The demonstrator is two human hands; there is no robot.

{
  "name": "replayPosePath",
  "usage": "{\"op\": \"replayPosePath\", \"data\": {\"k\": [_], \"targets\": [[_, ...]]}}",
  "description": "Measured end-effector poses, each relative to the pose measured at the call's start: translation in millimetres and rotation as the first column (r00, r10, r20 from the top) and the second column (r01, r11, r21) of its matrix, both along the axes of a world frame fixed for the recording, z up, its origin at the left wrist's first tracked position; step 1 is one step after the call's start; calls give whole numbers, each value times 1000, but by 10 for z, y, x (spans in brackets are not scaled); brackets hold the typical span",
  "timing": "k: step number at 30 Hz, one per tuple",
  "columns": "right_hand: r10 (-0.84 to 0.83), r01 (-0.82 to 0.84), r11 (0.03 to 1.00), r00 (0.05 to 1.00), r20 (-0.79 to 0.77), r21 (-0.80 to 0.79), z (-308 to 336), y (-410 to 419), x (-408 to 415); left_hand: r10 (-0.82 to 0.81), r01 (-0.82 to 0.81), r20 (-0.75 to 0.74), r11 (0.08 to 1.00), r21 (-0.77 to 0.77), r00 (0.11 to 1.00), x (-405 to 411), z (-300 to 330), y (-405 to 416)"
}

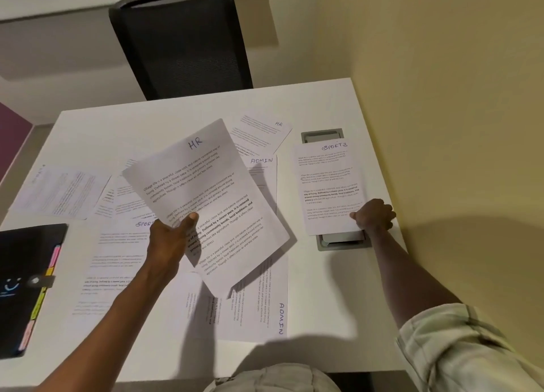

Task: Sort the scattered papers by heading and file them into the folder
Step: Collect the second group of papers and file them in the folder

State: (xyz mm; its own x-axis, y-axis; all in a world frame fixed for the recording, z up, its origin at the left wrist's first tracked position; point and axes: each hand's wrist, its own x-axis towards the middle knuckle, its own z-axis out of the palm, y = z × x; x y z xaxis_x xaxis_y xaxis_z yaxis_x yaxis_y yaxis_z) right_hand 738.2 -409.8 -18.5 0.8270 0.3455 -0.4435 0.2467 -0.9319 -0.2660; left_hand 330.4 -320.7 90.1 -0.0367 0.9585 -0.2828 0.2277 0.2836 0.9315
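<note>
Papers (pixel 182 277) strewn across the middle of the counter (pixel 97 126), headings HR, ADMIN and SPORTS showing. HR sheet (pixel 206 197) lifted clear in the left hand (pixel 169 238), thumb pinching its lower edge — raised to read the heading, probably. SPORTS sheet (pixel 329 185) near the right edge, right hand (pixel 374 215) gripping its near corner — likely starting a separate pile. Folder (pixel 26 288) closed at the left edge, nothing filed yet.

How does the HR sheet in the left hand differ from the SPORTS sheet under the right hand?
The HR sheet is lifted off the table and tilted, pinched by the left hand; the SPORTS sheet lies flat and squarer on over a grey panel, the right hand at its near corner. Both are white printed pages with handwritten headings.
</note>
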Motion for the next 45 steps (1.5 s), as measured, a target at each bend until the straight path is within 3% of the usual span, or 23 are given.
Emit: {"op": "replayPosePath", "data": {"k": [5, 8, 12, 15, 23, 27, 29, 31, 34, 37, 40, 45], "targets": [[-15, 14, 997, 1000, 11, 77, -17, 18, -61, 0, 0, -5, 1000, 0, 1000, -14, 62, -2], [-59, 63, 976, 998, -27, 207, -19, -21, -35, 18, -18, 4, 1000, 3, 1000, -14, 96, 12], [-262, 336, 828, 940, -221, 448, 6, -139, 11, 28, -28, 14, 1000, -9, 999, -12, 96, 7], [-353, 465, 727, 884, -306, 506, 49, -236, 36, 20, -19, 25, 1000, -8, 999, 13, 98, -4], [-186, 172, 844, 982, -23, 508, 163, -464, -14, -24, 24, 52, 1000, -2, 998, 126, 109, 2], [-68, 54, 915, 997, 22, 400, 119, -606, -6, -56, 55, 64, 998, 15, 996, 172, 145, 25], [-96, 78, 924, 995, 29, 374, 93, -706, -15, -62, 60, 75, 998, 23, 995, 198, 169, 37], [-148, 113, 912, 987, 60, 395, 91, -795, -55, -69, 67, 78, 997, 33, 995, 221, 187, 45], [-216, 109, 827, 967, 132, 551, 132, -890, -126, -65, 63, 84, 998, 29, 994, 248, 183, 48], [-142, 0, 737, 978, 155, 676, 166, -940, -236, -62, 60, 85, 998, 19, 994, 271, 166, 55], [-16, -36, 746, 997, 72, 665, 132, -947, -390, -81, 79, 93, 997, 27, 992, 288, 150, 62], [10, 96, 781, 986, -166, 617, 69, -928, -550, -91, 87, 113, 996, 33, 989, 313, 163, 85]]}}
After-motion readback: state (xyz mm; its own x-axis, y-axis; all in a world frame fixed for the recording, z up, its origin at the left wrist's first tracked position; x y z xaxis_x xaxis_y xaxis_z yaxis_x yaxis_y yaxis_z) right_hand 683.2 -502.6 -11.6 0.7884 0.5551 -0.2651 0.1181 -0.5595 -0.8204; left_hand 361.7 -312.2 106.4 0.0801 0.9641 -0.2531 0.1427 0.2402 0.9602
